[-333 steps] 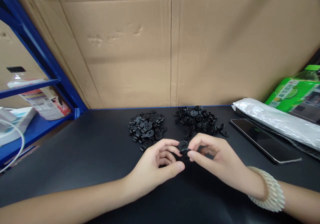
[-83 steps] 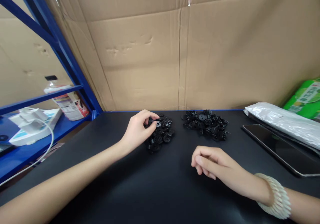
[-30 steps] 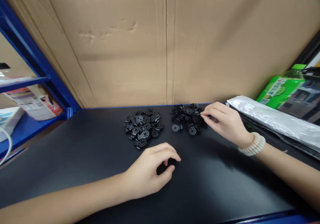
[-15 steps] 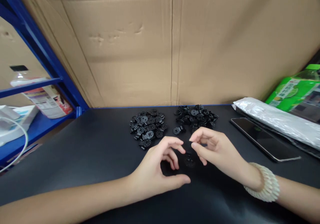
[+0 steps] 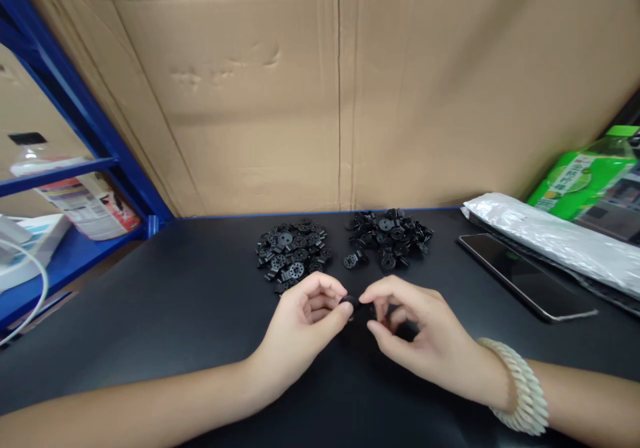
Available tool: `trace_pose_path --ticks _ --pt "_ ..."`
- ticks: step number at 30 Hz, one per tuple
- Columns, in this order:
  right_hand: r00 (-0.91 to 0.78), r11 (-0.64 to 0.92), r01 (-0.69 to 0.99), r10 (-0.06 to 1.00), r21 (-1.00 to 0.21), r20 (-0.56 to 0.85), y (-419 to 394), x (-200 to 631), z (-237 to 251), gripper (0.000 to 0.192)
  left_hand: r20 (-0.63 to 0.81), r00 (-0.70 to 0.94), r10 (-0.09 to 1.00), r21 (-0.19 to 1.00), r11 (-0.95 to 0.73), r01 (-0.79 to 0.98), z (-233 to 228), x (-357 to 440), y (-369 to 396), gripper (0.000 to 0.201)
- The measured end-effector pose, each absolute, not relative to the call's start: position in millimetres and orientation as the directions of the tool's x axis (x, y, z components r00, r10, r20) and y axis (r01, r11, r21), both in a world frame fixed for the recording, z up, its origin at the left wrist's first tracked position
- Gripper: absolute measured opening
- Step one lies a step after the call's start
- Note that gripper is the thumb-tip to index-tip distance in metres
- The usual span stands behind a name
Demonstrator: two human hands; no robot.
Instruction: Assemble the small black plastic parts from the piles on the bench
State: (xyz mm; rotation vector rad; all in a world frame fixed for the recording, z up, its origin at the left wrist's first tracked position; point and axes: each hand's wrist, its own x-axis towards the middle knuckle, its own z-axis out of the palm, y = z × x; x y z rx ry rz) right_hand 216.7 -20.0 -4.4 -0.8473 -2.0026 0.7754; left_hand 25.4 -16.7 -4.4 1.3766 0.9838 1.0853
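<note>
Black round part point(image 5: 349, 300) is sitting pinched in left hand point(image 5: 300, 325); right hand point(image 5: 425, 321) is curving at its 3 o'clock, fingers slightly apart, grip unclear.

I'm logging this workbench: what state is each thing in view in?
Left hand: pinching a small black part
Right hand: curled beside that part, grip unclear
Left black pile: loose heap
Right black pile: loose heap
Phone: face up, screen dark
Green-capped bottle: closed
Black-capped bottle: closed
Silvery plastic package: lying wrinkled, seal unclear
Bracelet: worn on right wrist
</note>
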Motion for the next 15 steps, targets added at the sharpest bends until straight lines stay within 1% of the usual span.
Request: trace_pose_path --ticks 1,3,5,7,10,13,15 --pt "-0.480 0.577 0.291 0.778 -0.763 0.406 -19.5 216.9 -5.0 0.019 0.105 0.220 0.970 0.994 -0.104 -0.019 -4.3 25.4 -16.3 0.018" --pt "-0.513 0.532 0.302 0.790 -0.791 0.336 -18.0 217.2 -7.4 0.015 0.130 0.196 0.972 0.991 -0.128 -0.024 -3.9 25.4 -16.3 0.017" --pt "-0.513 0.469 0.300 0.813 -0.831 0.274 -16.5 217.8 -10.3 0.014 0.133 0.219 0.967 0.991 -0.131 -0.026 -3.4 25.6 -17.3 0.014" --pt "-0.521 0.430 0.292 0.821 -0.854 0.235 -16.0 218.4 -12.7 0.017 0.131 0.265 0.955 0.991 -0.129 -0.027 -2.9 25.4 -18.7 0.012" --pt "-0.539 0.466 0.300 0.802 -0.832 0.255 -17.1 219.2 -13.4 0.020 0.143 0.315 0.938 0.989 -0.143 -0.024 -2.1 24.4 -20.5 0.009" --pt "-0.565 0.508 0.300 0.776 -0.808 0.278 -19.0 219.4 -9.9 0.020 0.145 0.327 0.934 0.988 -0.154 0.001 -1.6 23.3 -20.7 0.010" --pt "-0.566 0.489 0.282 0.779 -0.826 0.268 -19.5 219.5 -6.8 0.029 0.148 0.325 0.934 0.985 -0.167 0.033 -1.5 22.8 -20.0 0.012"
